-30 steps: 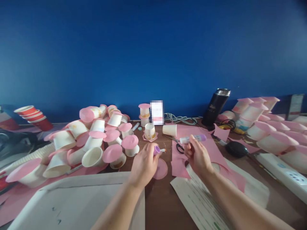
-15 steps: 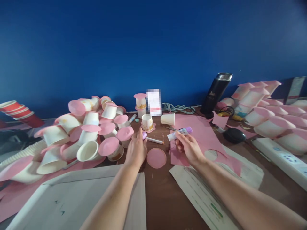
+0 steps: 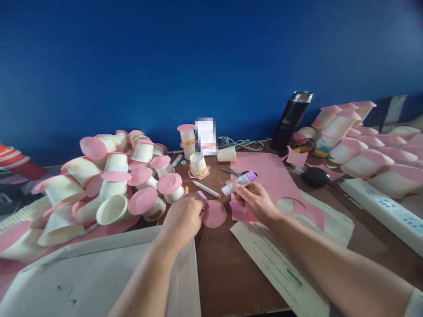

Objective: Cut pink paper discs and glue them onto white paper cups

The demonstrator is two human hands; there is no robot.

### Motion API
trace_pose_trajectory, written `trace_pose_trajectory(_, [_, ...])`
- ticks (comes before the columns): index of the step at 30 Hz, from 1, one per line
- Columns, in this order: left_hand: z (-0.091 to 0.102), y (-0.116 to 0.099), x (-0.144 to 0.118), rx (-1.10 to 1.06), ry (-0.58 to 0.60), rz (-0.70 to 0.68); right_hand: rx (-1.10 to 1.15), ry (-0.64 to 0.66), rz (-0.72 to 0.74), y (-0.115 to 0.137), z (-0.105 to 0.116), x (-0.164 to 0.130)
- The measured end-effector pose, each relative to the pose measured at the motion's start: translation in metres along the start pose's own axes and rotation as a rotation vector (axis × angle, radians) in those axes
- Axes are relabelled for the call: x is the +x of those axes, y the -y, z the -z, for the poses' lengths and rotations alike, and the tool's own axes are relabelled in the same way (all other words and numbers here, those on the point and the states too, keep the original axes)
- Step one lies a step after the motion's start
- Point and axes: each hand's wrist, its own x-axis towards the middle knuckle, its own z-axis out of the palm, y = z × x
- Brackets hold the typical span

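Our right hand [image 3: 256, 200] is wrapped around a glue stick [image 3: 239, 182], white in the body with a purple end, held slanting above the counter [image 3: 224, 268] with the purple end up and away from us. Our left hand [image 3: 183, 218] is curled closed, pinching a small purple cap [image 3: 202, 195] at the fingertips. Touching that hand, on its right side, a round pink paper disc [image 3: 214, 214] lies flat on the counter, between our two hands.

Just beyond the disc a white pen [image 3: 206, 189] with an orange tip lies on the brown surface. Under and behind our right hand spreads a sheet of pink paper [image 3: 267, 169] with a round hole cut in it, and scissors [image 3: 236, 171] rest on its far edge. Further back one small paper cup [image 3: 198, 164] stands upright on a pink scrap, and another cup [image 3: 226, 154] lies on its side.

To the left we see a heap of white cups [image 3: 112, 185] topped with pink discs; a similar pile [image 3: 360, 145] sits at the right, near a black tumbler [image 3: 290, 122], a black mouse [image 3: 316, 176] and a white power strip [image 3: 386, 209]. Printed papers [image 3: 284, 268] lie beneath our right forearm.
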Motion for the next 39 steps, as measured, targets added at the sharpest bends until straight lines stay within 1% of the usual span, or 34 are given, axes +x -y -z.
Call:
trace_pose_trajectory(2, [-0.001,0.001,-0.002,0.014,0.04,0.003,0.068,0.069,-0.048,0.0,0.004,0.0])
trace_pose_trajectory(4, [-0.002,0.001,-0.004,0.027,0.076,-0.008,0.176,0.168,-0.125,0.001,0.008,-0.001])
trace_pose_trajectory(6, [-0.003,0.002,-0.005,0.029,0.115,-0.009,0.265,0.302,-0.228,0.003,0.011,-0.003])
trace_pose_trajectory(9, [-0.002,0.002,-0.006,0.007,0.161,0.033,0.334,0.51,-0.352,0.007,0.018,-0.004])
trace_pose_trajectory(11, [0.0,0.002,-0.005,-0.017,0.186,0.041,0.361,0.629,-0.385,0.009,0.023,-0.004])
trace_pose_trajectory(13, [0.002,0.002,-0.005,-0.039,0.209,0.045,0.386,0.695,-0.39,0.011,0.027,-0.003])
trace_pose_trajectory(15, [0.003,0.001,-0.004,-0.049,0.225,0.059,0.401,0.699,-0.386,0.012,0.029,-0.002])
trace_pose_trajectory(18, [0.003,0.0,-0.005,-0.052,0.231,0.076,0.403,0.671,-0.369,0.013,0.029,-0.001])
trace_pose_trajectory(25, [0.003,-0.002,-0.004,-0.031,0.219,0.099,0.388,0.556,-0.339,0.015,0.023,-0.003])
trace_pose_trajectory(32, [0.003,-0.004,-0.004,-0.025,0.195,0.059,0.383,0.475,-0.359,0.014,0.023,-0.002])
trace_pose_trajectory(35, [0.004,-0.005,-0.004,-0.01,0.204,0.059,0.363,0.492,-0.388,0.017,0.027,-0.001])
trace_pose_trajectory(39, [0.005,-0.005,-0.004,0.001,0.214,0.05,0.37,0.491,-0.382,0.021,0.028,-0.001])
